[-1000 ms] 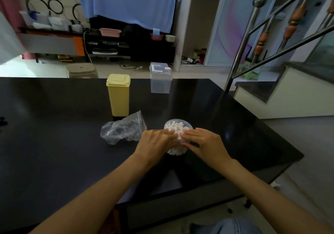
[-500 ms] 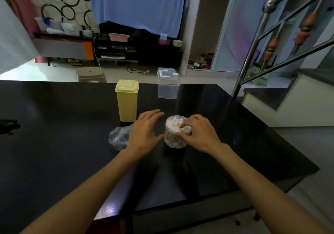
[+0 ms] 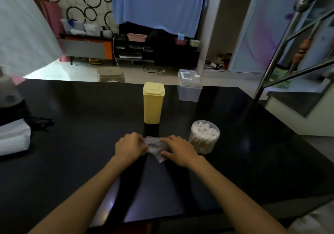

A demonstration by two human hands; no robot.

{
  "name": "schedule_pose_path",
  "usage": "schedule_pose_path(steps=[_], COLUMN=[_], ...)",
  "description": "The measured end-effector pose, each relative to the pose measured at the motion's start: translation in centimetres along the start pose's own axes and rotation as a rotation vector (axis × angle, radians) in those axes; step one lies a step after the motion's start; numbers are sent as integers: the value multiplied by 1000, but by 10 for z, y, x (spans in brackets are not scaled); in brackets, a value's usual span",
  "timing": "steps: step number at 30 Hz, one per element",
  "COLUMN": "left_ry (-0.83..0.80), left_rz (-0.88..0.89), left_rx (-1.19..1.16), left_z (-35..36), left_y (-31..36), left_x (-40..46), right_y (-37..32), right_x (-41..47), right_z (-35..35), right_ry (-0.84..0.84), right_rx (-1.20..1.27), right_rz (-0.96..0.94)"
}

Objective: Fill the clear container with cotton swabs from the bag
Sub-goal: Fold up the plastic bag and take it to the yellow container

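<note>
A round clear container (image 3: 204,137) packed with upright cotton swabs stands on the black table (image 3: 72,143), to the right of my hands and free of them. The crumpled clear plastic bag (image 3: 155,146) lies between my hands and looks flat. My left hand (image 3: 128,147) grips its left end with curled fingers. My right hand (image 3: 179,151) holds its right side, thumb under the edge and fingers on top.
A tall yellow lidded box (image 3: 153,102) stands just behind the bag. A square clear lidded box (image 3: 189,87) sits at the table's far edge. White folded material (image 3: 12,138) and a dark object (image 3: 40,123) lie at the left. A stair railing (image 3: 274,56) rises at the right.
Both hands left the swab container and moved left onto the plastic bag, which is now gathered between them. The container stands alone to the right.
</note>
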State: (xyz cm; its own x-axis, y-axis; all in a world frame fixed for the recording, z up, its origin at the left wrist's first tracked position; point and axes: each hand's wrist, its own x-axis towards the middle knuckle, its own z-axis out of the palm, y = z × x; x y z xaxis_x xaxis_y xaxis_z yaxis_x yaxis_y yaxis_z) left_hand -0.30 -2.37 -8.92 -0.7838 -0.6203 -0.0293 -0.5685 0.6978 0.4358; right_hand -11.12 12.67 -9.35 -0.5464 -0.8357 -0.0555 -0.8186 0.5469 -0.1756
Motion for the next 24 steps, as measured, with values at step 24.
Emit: schedule_pose_path(steps=[24], left_ry=[-219], left_rz=[70], left_rx=[-945], left_z=[-51], left_y=[50], left_x=[12], right_y=[-30], right_x=[19], right_z=[-54], right_ry=[705], right_rx=[1061], right_rz=[270])
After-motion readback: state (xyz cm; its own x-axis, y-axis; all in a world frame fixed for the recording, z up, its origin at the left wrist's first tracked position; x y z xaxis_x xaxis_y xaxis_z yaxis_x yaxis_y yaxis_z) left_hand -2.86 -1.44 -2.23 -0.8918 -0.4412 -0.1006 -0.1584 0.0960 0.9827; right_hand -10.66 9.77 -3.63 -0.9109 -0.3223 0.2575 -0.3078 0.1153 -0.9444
